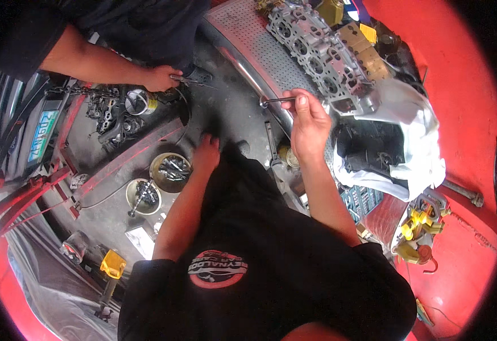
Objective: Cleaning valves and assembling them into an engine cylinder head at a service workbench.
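Observation:
My right hand [308,122] is raised at the bench edge, its thumb and fingers closed on an engine valve [281,100]. The valve's dark stem points left and ends in a small round head. Just beyond this hand, an aluminium cylinder head [317,54] lies on the perforated metal bench top [248,34]. My left hand [206,153] hangs low beside my dark trousers. Its fingers are in shadow, so their pose and anything in them are unclear. Two tubs of metal parts, one tan [156,170] and one pale [130,199], sit on the floor near my left forearm.
A co-worker's hand [160,78] at upper left grips a slim metal tool. Red metal frame bars [126,150] and engine parts [106,116] occupy the left. Right of my arm are a white plastic bag [425,136], a socket set [362,200] and yellow-topped items [419,224].

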`<state>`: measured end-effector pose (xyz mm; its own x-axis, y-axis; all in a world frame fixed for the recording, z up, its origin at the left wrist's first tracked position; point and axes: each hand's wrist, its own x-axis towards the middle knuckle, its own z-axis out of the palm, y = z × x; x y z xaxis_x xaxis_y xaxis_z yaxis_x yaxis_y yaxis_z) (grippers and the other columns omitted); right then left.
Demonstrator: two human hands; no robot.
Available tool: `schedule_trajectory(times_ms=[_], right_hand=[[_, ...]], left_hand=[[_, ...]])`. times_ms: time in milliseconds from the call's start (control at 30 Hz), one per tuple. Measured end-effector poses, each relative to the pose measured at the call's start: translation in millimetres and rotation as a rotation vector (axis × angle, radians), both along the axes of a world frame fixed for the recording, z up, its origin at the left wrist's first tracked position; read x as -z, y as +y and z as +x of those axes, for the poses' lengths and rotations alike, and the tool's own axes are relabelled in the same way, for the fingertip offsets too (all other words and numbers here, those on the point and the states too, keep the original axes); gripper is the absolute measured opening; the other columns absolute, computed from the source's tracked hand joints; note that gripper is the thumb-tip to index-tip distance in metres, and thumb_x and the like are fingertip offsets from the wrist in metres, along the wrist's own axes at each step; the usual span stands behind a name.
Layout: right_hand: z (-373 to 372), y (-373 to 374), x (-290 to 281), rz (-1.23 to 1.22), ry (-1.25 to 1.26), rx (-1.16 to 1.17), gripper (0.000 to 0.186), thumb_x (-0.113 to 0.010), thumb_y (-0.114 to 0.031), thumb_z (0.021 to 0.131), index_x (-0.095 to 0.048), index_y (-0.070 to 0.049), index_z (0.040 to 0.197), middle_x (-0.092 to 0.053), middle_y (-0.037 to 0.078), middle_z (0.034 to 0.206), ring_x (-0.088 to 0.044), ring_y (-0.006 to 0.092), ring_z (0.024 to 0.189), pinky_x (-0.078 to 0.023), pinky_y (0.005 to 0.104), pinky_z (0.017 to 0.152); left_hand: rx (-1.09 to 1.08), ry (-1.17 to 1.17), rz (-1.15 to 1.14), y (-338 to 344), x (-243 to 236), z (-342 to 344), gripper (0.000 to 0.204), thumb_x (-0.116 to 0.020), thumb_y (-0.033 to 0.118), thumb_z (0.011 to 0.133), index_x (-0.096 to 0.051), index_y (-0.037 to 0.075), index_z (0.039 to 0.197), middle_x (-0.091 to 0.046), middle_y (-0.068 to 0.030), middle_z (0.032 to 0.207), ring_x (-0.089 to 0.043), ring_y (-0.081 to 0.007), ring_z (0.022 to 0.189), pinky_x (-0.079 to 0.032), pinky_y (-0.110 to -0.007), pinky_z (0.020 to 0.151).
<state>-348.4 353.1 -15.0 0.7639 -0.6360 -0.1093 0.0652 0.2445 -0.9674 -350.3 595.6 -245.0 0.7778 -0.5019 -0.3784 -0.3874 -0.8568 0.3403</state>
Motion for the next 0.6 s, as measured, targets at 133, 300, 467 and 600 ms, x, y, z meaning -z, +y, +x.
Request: schedule_trajectory(times_ms=[133,300,467,600], right_hand=[[19.3,6.9,-20.7,-0.2,-0.058,-0.184,0.02,-0.062,-0.012,0.1,-0.069,0.002,0.113,-0.073,0.011,0.102,-0.066,0.014,0.084,-0.053,0.0289,0.083],[23.7,-24.5,2.8,-0.212,-0.025,-0.071,0.021,-0.06,-0.01,0.101,-0.067,0.004,0.114,-0.072,0.013,0.102,-0.066,0.0159,0.083,-0.053,0.0298,0.083],[49.5,-22.5,9.1,0.061,-0.124,-0.078,0.026,-0.063,-0.015,0.1,-0.066,0.004,0.116,-0.072,0.017,0.103,-0.067,0.0203,0.085,-0.055,0.0334,0.084],[60.9,-24.3,21.0,0.217,-0.104,-0.032,0.025,-0.064,-0.018,0.099,-0.067,0.001,0.115,-0.071,0.017,0.104,-0.067,0.022,0.085,-0.054,0.034,0.083]], left_hand=[[-0.319,0.33,0.27,76.7,104.6,-89.0,0.062,-0.053,0.048,0.096,-0.049,0.004,0.14,-0.05,-0.0281,0.141,-0.055,-0.0428,0.126,-0.043,-0.056,0.104],[-0.256,0.942,-0.496,-31.3,-84.6,15.7,0.055,-0.063,0.034,0.096,-0.051,0.004,0.14,-0.067,-0.0197,0.118,-0.063,-0.0293,0.116,-0.05,-0.041,0.097],[-0.586,0.699,-1.271,-103.6,-198.4,86.0,0.049,-0.064,0.003,0.094,-0.051,0.003,0.14,-0.067,-0.0085,0.115,-0.064,-0.0144,0.104,-0.051,-0.029,0.091],[-0.516,0.682,-1.428,-121.3,-201.5,117.6,0.051,-0.066,-0.01,0.089,-0.054,0.002,0.136,-0.067,-0.0077,0.113,-0.064,-0.0131,0.103,-0.052,-0.027,0.089]])
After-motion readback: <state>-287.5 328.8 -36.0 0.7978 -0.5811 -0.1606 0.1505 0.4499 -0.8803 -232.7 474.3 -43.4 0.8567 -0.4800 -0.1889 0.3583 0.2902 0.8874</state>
